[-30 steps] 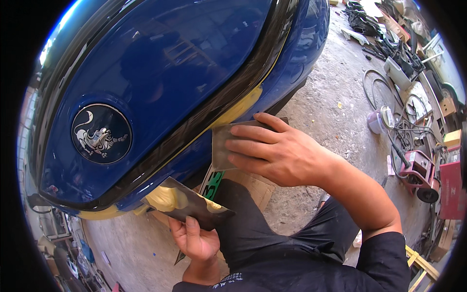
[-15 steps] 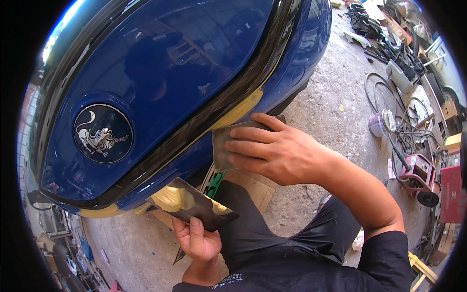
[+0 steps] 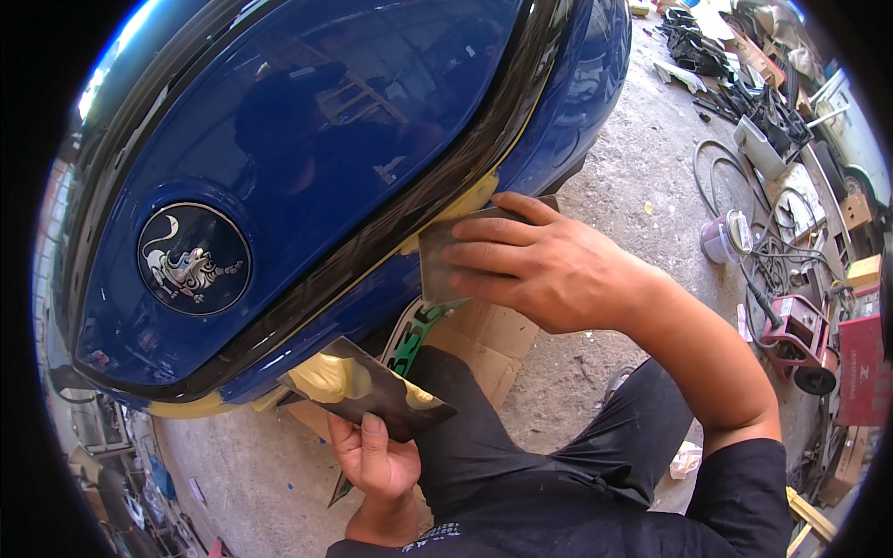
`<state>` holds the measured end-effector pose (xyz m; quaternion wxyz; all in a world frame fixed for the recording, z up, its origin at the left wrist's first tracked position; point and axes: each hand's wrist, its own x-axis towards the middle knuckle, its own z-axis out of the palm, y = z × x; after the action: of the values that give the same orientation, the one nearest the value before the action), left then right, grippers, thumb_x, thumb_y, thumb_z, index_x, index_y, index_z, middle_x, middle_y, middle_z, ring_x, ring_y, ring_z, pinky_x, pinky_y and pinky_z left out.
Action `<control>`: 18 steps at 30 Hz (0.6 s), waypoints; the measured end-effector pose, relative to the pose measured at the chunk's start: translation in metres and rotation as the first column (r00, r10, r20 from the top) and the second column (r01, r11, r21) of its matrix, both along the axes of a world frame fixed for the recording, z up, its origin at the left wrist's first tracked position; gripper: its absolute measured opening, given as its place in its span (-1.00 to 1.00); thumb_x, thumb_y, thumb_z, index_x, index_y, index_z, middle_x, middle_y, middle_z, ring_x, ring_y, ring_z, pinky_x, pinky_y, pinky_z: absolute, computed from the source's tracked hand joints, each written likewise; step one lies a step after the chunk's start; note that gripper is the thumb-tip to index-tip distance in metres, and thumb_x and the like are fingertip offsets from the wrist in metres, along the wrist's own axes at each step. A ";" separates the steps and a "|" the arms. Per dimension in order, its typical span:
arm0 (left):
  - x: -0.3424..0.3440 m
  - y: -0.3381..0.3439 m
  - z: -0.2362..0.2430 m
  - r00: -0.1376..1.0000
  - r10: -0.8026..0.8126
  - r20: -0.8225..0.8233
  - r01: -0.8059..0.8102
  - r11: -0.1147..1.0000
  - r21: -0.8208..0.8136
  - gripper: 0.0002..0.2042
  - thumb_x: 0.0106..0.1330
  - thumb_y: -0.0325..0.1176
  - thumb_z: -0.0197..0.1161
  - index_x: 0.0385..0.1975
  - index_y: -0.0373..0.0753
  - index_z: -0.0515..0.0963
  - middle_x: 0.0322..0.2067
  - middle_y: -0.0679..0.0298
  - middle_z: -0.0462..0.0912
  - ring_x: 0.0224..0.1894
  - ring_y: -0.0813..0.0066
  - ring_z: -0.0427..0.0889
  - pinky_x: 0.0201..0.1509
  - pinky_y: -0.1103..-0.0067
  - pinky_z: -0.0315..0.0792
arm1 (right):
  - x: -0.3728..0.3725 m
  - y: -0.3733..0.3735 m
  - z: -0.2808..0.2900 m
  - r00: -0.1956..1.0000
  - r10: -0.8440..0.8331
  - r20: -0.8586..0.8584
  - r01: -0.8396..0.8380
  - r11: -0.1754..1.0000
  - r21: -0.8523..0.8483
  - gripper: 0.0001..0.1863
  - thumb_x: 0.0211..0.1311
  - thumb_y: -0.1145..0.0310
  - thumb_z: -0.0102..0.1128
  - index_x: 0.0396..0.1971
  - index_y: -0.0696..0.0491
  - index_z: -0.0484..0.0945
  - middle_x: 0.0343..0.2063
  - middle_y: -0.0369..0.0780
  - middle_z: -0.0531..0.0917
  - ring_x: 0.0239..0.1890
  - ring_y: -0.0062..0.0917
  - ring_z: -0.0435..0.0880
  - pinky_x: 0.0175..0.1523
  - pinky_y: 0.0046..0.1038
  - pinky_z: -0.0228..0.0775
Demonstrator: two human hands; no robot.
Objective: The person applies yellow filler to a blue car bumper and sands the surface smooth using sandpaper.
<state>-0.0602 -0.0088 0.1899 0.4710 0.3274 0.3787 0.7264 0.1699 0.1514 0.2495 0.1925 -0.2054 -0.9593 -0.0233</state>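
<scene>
My right hand (image 3: 572,270) is closed on a thin dark putty spreader (image 3: 435,270), fingers stretched along its face. The spreader's upper edge lies against the blue car bumper (image 3: 579,93), over a strip of yellow putty (image 3: 476,197) below the dark trim line. Lower down, my left hand (image 3: 377,460) pinches a dark flat plate (image 3: 372,409) between thumb and fingers. A thick lump of yellow putty (image 3: 321,377) sits on that plate, with a smaller dab near its right edge. More yellow putty (image 3: 191,407) coats the bumper's lower left edge.
A green licence plate (image 3: 412,342) and cardboard (image 3: 474,335) are below the bumper, by my knees. To the right on the concrete floor stand a paint can (image 3: 726,237), coiled cables (image 3: 721,172) and a red machine (image 3: 800,335). Car parts pile up at the upper right.
My right hand and the spreader have moved slightly up and right along the bumper, covering more of the putty strip's upper part. My left hand and its plate stay nearly still.
</scene>
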 end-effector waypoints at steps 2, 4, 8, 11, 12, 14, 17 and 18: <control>0.001 0.000 -0.001 1.000 -0.003 0.010 0.003 1.000 -0.005 -0.62 0.32 -0.50 0.04 0.14 -0.39 0.31 0.06 0.10 0.47 0.09 0.31 0.47 0.23 0.41 0.33 | 0.004 0.001 0.003 0.999 -0.009 0.032 0.009 1.000 -0.015 -0.57 -0.01 0.43 0.16 -0.03 -0.03 0.54 0.01 -0.25 0.51 0.23 -0.42 0.39 0.31 -0.11 0.17; 0.000 0.001 -0.003 1.000 -0.014 0.019 0.014 1.000 0.003 -0.61 0.32 -0.51 0.02 0.16 -0.37 0.30 0.07 0.11 0.47 0.09 0.31 0.48 0.24 0.40 0.32 | 0.008 0.004 0.006 0.999 -0.007 0.047 0.008 1.000 -0.017 -0.59 0.01 0.42 0.13 -0.05 -0.02 0.55 0.01 -0.25 0.52 0.21 -0.44 0.41 0.30 -0.15 0.16; -0.002 0.000 -0.006 0.999 -0.031 0.032 0.030 0.999 0.024 -0.58 0.33 -0.53 -0.01 0.21 -0.34 0.28 0.08 0.12 0.48 0.10 0.30 0.49 0.26 0.38 0.32 | 0.014 0.009 0.011 0.998 0.000 0.066 0.000 1.000 0.000 -0.63 0.04 0.41 0.09 -0.08 0.00 0.57 0.01 -0.25 0.54 0.18 -0.45 0.43 0.28 -0.23 0.17; -0.003 -0.001 -0.009 0.998 -0.035 0.043 0.034 0.999 0.022 -0.57 0.32 -0.54 0.00 0.21 -0.33 0.28 0.09 0.13 0.48 0.10 0.30 0.49 0.26 0.38 0.32 | 0.019 0.011 0.014 0.997 -0.005 0.075 0.005 1.000 -0.005 -0.62 0.01 0.42 0.11 -0.08 0.02 0.58 0.02 -0.23 0.54 0.18 -0.42 0.42 0.27 -0.22 0.19; -0.002 -0.001 -0.009 0.998 -0.038 0.048 0.037 0.999 0.024 -0.57 0.31 -0.55 0.00 0.21 -0.33 0.28 0.09 0.13 0.48 0.10 0.30 0.49 0.26 0.38 0.32 | 0.021 0.011 0.016 0.997 -0.007 0.076 0.007 1.000 -0.008 -0.62 0.00 0.43 0.12 -0.09 0.03 0.58 0.02 -0.22 0.54 0.19 -0.41 0.42 0.27 -0.21 0.19; 0.000 0.000 -0.008 0.998 -0.038 0.053 0.037 0.999 0.025 -0.57 0.31 -0.55 0.00 0.22 -0.33 0.28 0.09 0.14 0.48 0.10 0.30 0.49 0.26 0.38 0.32 | 0.025 0.013 0.018 0.996 -0.010 0.092 0.012 1.000 -0.015 -0.62 0.00 0.45 0.14 -0.09 0.02 0.58 0.00 -0.22 0.54 0.19 -0.39 0.43 0.30 -0.16 0.17; 0.002 0.000 -0.006 0.998 -0.030 0.047 0.029 0.999 0.026 -0.57 0.31 -0.55 0.01 0.21 -0.32 0.28 0.09 0.15 0.48 0.10 0.31 0.49 0.26 0.38 0.32 | 0.030 0.016 0.021 0.995 -0.013 0.099 0.014 1.000 -0.007 -0.63 -0.02 0.44 0.14 -0.12 0.04 0.59 0.02 -0.23 0.54 0.19 -0.39 0.42 0.27 -0.18 0.19; 0.002 0.000 -0.006 0.999 -0.026 0.042 0.025 0.999 0.026 -0.57 0.31 -0.55 0.01 0.21 -0.32 0.28 0.09 0.15 0.48 0.10 0.31 0.49 0.26 0.38 0.32 | 0.031 0.016 0.021 0.995 -0.014 0.098 0.014 1.000 -0.002 -0.64 -0.02 0.44 0.13 -0.13 0.05 0.60 0.04 -0.23 0.54 0.19 -0.39 0.42 0.25 -0.21 0.21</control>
<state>-0.0580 -0.0085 0.1841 0.4840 0.3227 0.3549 0.7319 0.2005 0.1679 0.2709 0.1447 -0.2109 -0.9662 -0.0333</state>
